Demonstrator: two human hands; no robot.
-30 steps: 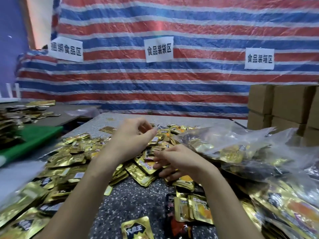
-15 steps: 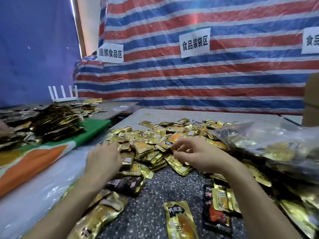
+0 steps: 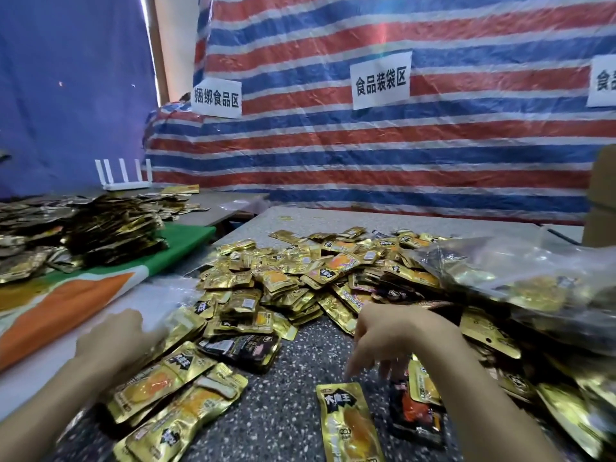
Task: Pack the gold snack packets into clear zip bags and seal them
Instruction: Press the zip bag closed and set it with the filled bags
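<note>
Lying apart for picking, a gold packet [image 3: 350, 425] is being overhung by the released right hand [image 3: 393, 338]; left hand [image 3: 113, 338]: cannot tell.

Glossy foil pkts [image 3: 283, 278]; speckled matt tabletop [image 3: 283, 405].

left hand [image 3: 113, 338] blurred at left edge of heaped gold snack packets [image 3: 300, 278], grip unclear | right hand [image 3: 390, 338] fingers spread, pointing down over speckled table [image 3: 286, 411], near lone gold packet [image 3: 346, 425] | filled clear bags [image 3: 520, 278] right of heap
</note>
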